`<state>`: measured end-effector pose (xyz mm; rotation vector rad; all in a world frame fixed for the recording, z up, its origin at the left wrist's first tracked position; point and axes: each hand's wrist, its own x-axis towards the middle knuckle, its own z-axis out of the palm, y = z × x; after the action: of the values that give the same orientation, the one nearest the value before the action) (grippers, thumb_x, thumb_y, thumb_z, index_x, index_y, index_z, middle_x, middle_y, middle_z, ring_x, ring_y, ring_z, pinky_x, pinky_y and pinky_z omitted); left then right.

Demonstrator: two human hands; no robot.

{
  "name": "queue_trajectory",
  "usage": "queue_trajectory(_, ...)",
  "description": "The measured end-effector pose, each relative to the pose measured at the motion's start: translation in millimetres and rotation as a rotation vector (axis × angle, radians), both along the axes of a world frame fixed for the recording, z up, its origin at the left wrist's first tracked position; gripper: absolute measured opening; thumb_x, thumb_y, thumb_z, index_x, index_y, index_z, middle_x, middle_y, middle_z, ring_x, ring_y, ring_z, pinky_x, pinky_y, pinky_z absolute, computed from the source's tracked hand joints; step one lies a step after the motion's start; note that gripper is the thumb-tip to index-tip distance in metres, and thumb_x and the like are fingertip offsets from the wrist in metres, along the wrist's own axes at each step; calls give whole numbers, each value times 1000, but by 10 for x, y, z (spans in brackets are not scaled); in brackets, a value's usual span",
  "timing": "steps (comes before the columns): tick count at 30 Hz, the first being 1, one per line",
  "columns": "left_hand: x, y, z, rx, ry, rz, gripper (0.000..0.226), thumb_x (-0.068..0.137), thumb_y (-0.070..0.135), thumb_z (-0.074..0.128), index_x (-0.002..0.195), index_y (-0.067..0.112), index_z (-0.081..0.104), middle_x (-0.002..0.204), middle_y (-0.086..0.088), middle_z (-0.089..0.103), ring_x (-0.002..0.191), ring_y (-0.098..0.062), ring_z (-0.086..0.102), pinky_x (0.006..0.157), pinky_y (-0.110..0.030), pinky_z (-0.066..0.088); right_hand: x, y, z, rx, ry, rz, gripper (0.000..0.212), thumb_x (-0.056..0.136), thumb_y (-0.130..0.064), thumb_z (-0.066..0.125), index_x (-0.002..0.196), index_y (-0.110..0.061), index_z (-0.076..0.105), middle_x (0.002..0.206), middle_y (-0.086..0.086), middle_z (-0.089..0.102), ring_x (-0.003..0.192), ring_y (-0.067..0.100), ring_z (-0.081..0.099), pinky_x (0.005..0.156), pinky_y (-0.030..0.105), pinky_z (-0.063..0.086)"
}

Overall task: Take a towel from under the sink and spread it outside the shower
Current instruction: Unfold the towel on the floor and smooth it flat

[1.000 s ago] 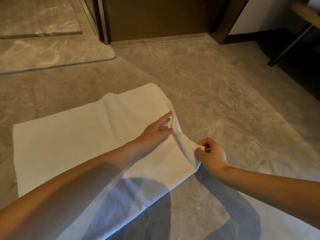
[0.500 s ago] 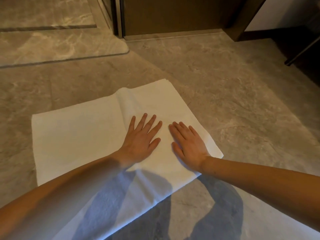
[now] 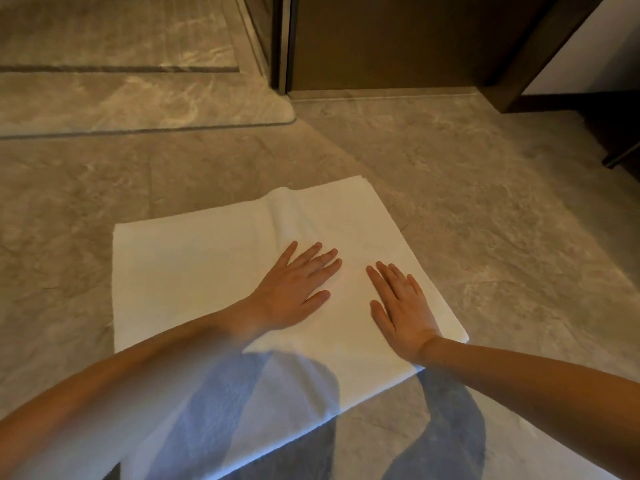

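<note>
A white towel point(image 3: 194, 268) lies spread flat on the grey stone floor, with a soft fold ridge running across its far right part. My left hand point(image 3: 294, 289) rests palm down on the towel's middle, fingers apart. My right hand point(image 3: 401, 306) lies flat beside it near the towel's right edge, fingers also apart. Neither hand holds the cloth. Both forearms cross the towel's near part and cast blue-grey shadows over it.
A raised stone threshold point(image 3: 138, 109) with a rounded corner lies at the far left. A metal frame post point(image 3: 282, 43) and a brown panel point(image 3: 398, 39) stand behind it. A dark furniture leg point(image 3: 620, 157) shows at the right edge.
My right hand let go of the towel's right corner, and both hands came down flat on the cloth. Since half a second ago they have stayed pressed there.
</note>
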<state>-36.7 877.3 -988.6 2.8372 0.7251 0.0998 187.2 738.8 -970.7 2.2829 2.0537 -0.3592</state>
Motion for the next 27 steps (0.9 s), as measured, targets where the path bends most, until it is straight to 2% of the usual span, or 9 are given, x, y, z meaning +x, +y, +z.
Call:
queue_trajectory(3,-418,239,55,23,-5,37,57,100,51,21,154,31,17,162,9,8,149,-14,-6,119,-44,-7,-155,52,63,-17,-58,-27,61,100,-43,13,155,-24,-3,164,3,-3,150,19,-6,122,39,0)
queue_trajectory(6,-680,482,126,-11,35,116,56,98,56,17,152,41,13,161,14,5,149,-16,-7,117,-46,-9,-569,181,213,-24,55,-102,68,99,-54,20,155,-24,-4,163,8,-7,149,27,-5,121,44,4)
queue_trajectory(9,-769,581,115,0,118,158,56,95,59,12,150,48,6,162,12,2,149,-22,-8,117,-49,-7,-1030,228,253,-95,77,-73,76,94,-65,18,154,-26,-10,162,9,-13,148,37,-10,117,57,7)
queue_trajectory(11,-820,567,42,15,155,176,57,93,62,8,148,51,-2,162,10,-3,148,-23,-11,117,-51,-6,-1248,204,199,-162,88,-56,82,91,-70,15,153,-25,-13,161,12,-16,146,41,-15,115,64,5)
queue_trajectory(14,-888,533,-36,25,145,211,57,93,63,4,147,51,-7,162,10,-4,148,-22,-12,118,-50,-5,-1374,181,74,-215,-18,-11,87,89,-73,10,151,-21,-21,158,19,-24,141,47,-24,110,71,0)
queue_trajectory(19,-986,457,-41,9,101,295,58,94,62,10,150,48,3,163,9,-1,149,-23,-8,117,-49,-6,-1314,251,-36,-190,-106,110,89,84,-76,-1,147,-20,-31,153,21,-32,137,49,-31,107,73,-2)
queue_trajectory(22,-1100,328,-50,1,87,419,58,95,60,11,151,45,6,163,6,2,149,-25,-7,117,-51,-5,-1226,371,-49,-165,-112,236,89,82,-76,-3,146,-21,-31,154,20,-30,138,48,-30,108,73,-5)
queue_trajectory(27,-1467,20,-132,-47,123,595,62,94,62,3,151,42,-8,162,0,-13,146,-25,-21,116,-51,-10,-1114,729,-3,-154,-199,520,86,87,-73,4,149,-21,-26,158,21,-22,141,49,-22,109,72,1)
